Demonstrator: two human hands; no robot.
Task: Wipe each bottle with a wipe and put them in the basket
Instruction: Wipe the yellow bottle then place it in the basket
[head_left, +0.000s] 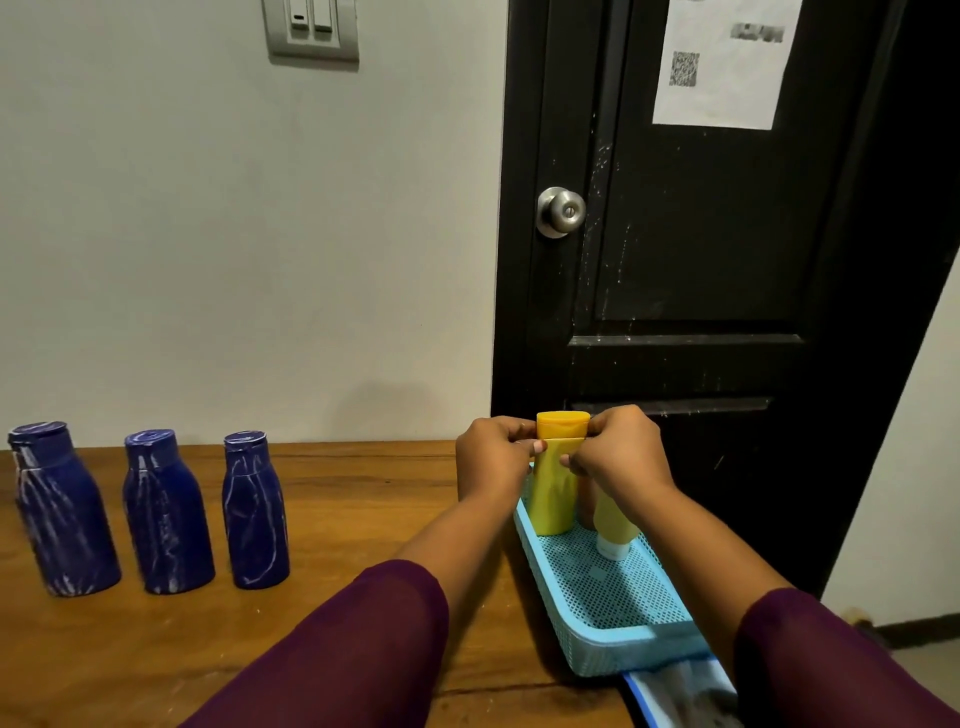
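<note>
"Standing that yellow bottle (557, 483) in the basket (623, 642), at the right edge of the desk (363, 499)?"

"Yes. Left hand (493, 462) and right hand (618, 457) both pinch it by its cap. A yellow tube (615, 525) lies inside already. Three blue bottles (166, 514), streaky, wait along the left edge."

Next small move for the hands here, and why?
Probably release the yellow bottle: left hand and right hand both pinch it near its cap, and it appears to stand upright in the blue basket already. Three streaked blue bottles wait.
</note>
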